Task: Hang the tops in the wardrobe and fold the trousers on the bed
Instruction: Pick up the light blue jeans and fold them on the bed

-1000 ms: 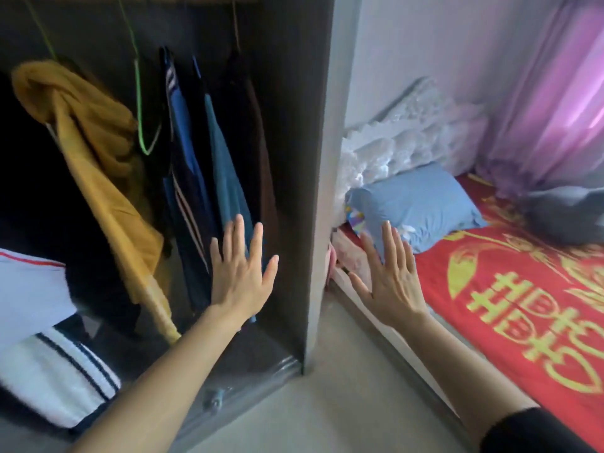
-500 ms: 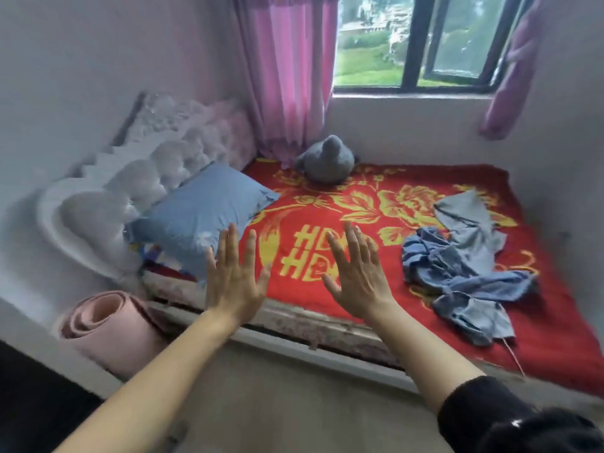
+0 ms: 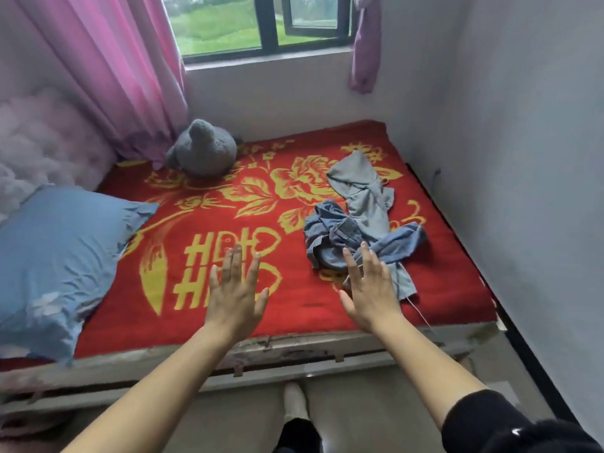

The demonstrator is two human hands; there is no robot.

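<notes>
Both palms spread empty above the bed (image 3: 294, 315). Crumpled blue trousers (image 3: 340, 233), tangled with a grey garment (image 3: 362, 188), lie at twelve o'clock from the right hand (image 3: 369, 289), two o'clock from the left hand (image 3: 235, 289); the right is nearer, the heap running twelve-to-six.

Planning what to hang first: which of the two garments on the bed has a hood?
The light grey garment, hood pointing toward the window; the crumpled blue denim garment overlapping it shows none.
</notes>
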